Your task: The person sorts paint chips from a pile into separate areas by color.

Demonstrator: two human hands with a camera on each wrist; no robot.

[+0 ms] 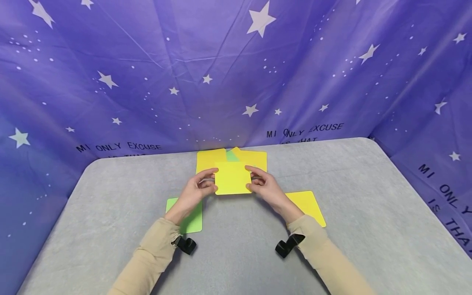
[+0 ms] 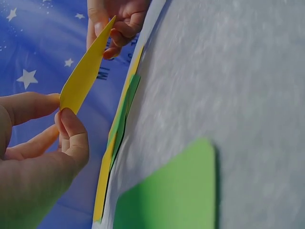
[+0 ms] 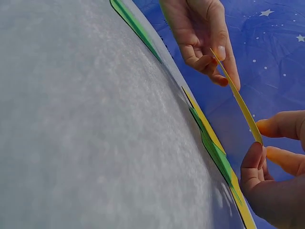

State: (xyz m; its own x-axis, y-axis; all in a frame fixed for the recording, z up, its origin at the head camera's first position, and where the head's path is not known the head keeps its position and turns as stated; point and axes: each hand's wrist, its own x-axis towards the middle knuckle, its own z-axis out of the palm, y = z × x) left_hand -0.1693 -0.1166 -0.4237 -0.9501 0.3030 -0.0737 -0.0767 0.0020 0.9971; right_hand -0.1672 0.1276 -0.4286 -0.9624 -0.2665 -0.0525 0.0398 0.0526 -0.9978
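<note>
Both hands hold up one yellow card [image 1: 232,178] above the table, its broad side toward the head camera. The left hand [image 1: 195,189] pinches its left edge between thumb and fingers, and the right hand [image 1: 267,187] pinches the opposite edge. In the left wrist view the yellow card [image 2: 86,71] appears nearly edge-on, slightly bowed. The right wrist view shows the yellow card [image 3: 242,102] as a thin strip between the hands. Behind it, yellow cards [image 1: 254,157] and a green card [image 1: 232,155] lie overlapped at the table's far side, partly hidden by the held card.
A green card [image 1: 192,217] lies under the left forearm. Another yellow card [image 1: 307,207] lies beside the right wrist. The grey table [image 1: 236,258] meets a purple star-printed curtain [image 1: 221,61] at its far edge. Each wrist carries a small black camera.
</note>
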